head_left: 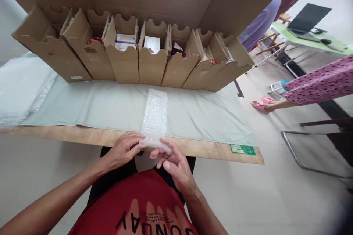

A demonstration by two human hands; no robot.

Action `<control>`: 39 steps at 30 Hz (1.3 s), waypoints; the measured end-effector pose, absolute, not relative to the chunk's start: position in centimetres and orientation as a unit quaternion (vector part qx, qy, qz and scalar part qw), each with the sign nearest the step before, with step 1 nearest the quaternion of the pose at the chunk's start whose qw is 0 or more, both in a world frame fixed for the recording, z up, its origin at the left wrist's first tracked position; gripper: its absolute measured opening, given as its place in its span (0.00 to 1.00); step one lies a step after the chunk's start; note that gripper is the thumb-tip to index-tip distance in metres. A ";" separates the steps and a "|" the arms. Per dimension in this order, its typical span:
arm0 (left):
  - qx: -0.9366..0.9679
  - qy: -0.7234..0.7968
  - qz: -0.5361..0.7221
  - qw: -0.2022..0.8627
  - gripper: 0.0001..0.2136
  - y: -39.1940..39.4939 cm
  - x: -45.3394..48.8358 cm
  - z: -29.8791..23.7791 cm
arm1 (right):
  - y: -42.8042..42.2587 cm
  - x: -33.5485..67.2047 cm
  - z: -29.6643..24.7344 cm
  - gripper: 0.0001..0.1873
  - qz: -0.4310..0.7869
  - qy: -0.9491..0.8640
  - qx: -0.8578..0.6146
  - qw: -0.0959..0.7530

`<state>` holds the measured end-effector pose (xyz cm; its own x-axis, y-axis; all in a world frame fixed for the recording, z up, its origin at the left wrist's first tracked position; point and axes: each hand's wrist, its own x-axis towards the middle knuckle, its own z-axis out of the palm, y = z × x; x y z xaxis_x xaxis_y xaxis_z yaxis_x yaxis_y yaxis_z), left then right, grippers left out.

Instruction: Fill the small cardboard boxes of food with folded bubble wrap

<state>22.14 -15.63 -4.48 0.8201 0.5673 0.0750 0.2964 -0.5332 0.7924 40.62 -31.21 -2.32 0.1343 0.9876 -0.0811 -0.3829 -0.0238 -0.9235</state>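
Pale cloth [201, 117] — bubble wrap [155, 112], near end between left hand [124, 150] — closed on it — and spread right hand [176, 167].

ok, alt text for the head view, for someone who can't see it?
A person's left hand and right hand are at the near end of a bubble-wrap strip, which runs from a pale cloth onto the wooden table edge. Beyond stand seven open cardboard bins, several with packages showing; bubble-wrap sheets lie at left.
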 end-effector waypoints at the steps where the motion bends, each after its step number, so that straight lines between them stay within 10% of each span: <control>1: 0.842 0.288 0.165 0.425 0.16 -15.6 22.6 -4.3 | -30.8 40.8 -2.3 0.32 0.528 -0.358 -0.448 0.627; 13: 0.727 0.442 0.189 0.490 0.18 -14.7 25.5 -4.7 | -28.3 42.1 -5.8 0.24 0.093 -0.628 -0.661 0.399; 26: 0.906 0.320 0.270 0.066 0.17 -15.7 25.2 -5.6 | -26.8 42.0 -5.0 0.20 0.072 -0.678 -0.703 0.201; 39: 0.942 0.159 0.236 0.178 0.18 -14.1 23.9 -5.7 | -26.1 43.4 -3.5 0.11 0.079 -0.713 -0.672 0.187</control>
<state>23.87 -14.09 -5.73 0.8377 0.3844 0.3878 0.2161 -0.8856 0.4111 43.45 -26.12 -3.49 -0.0277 0.9866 0.1611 0.9278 0.0853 -0.3632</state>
